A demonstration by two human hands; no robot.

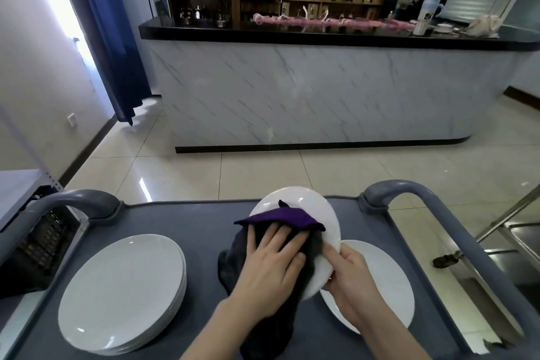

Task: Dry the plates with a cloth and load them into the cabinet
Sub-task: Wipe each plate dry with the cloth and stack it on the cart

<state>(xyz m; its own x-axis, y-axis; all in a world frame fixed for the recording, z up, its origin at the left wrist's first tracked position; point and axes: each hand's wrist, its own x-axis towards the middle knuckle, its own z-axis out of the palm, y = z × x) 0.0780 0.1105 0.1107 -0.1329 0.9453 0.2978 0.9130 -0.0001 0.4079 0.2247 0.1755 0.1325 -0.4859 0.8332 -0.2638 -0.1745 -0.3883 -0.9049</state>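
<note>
Fingers (270, 238) press cloth (280, 218) on plate (304, 199) (far rim raised).

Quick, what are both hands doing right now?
Left hand: open, fingers flat, pressing the cloth on the plate.
Right hand: closed, its grip on that plate's rim.
</note>
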